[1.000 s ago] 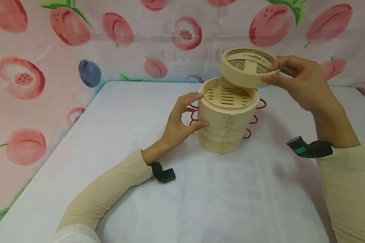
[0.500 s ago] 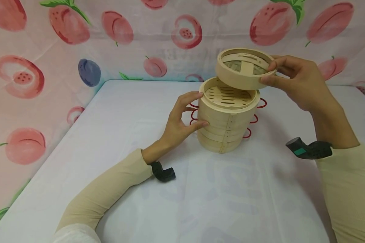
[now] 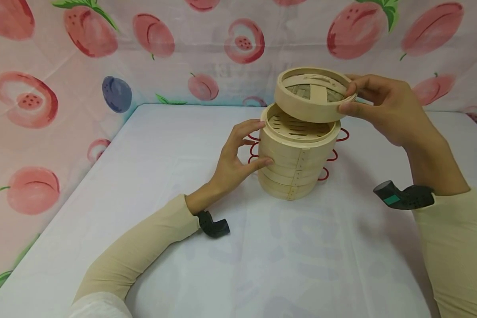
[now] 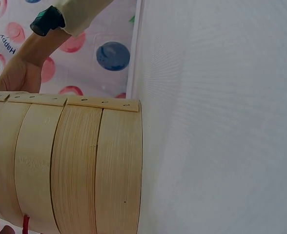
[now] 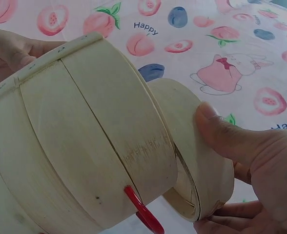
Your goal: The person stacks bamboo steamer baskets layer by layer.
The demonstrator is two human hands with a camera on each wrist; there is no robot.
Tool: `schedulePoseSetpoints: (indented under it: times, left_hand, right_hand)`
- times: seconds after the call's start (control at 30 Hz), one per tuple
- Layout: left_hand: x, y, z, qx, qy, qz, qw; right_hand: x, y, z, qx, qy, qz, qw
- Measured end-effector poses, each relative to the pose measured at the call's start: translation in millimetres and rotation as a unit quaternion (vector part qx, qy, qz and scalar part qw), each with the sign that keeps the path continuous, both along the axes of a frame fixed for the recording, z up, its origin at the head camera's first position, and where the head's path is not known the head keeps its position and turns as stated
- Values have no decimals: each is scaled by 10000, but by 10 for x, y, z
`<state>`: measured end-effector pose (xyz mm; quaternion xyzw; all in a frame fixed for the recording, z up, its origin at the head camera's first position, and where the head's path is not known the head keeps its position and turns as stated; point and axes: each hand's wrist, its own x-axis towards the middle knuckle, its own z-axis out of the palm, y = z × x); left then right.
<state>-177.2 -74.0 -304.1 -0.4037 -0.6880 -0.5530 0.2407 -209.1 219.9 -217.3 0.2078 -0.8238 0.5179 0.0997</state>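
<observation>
A stack of round bamboo steamer baskets (image 3: 280, 168) stands upright on the table, its slatted top tier partly showing in the head view. Against its left side is my left hand (image 3: 236, 152), thumb in front and fingers curled around the wall. Above the stack my right hand (image 3: 393, 110) pinches the right rim of the bamboo steamer lid (image 3: 306, 109). The lid is tilted and covers the back of the top opening. In the right wrist view the lid (image 5: 182, 109) overlaps the top basket's edge (image 5: 133, 97); whether they touch I cannot tell.
Red loop handles (image 3: 343, 135) stick out on both sides of the stack. A white cloth (image 3: 175, 150) covers the table. Behind it hangs a fruit-printed curtain (image 3: 206, 39). Each wrist wears a black camera (image 3: 405, 195).
The lid in my right hand has shifted left and slightly down over the stack, covering more of the opening. My left hand and the stack have stayed in place.
</observation>
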Motion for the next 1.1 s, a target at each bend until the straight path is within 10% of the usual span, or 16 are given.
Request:
schedulePoseSetpoints:
  times: [1.1]
  left_hand:
    - [23,16,9,157,-117,23,9998]
  right_hand:
    - [41,-44,-15,-971,-310,1707,9800]
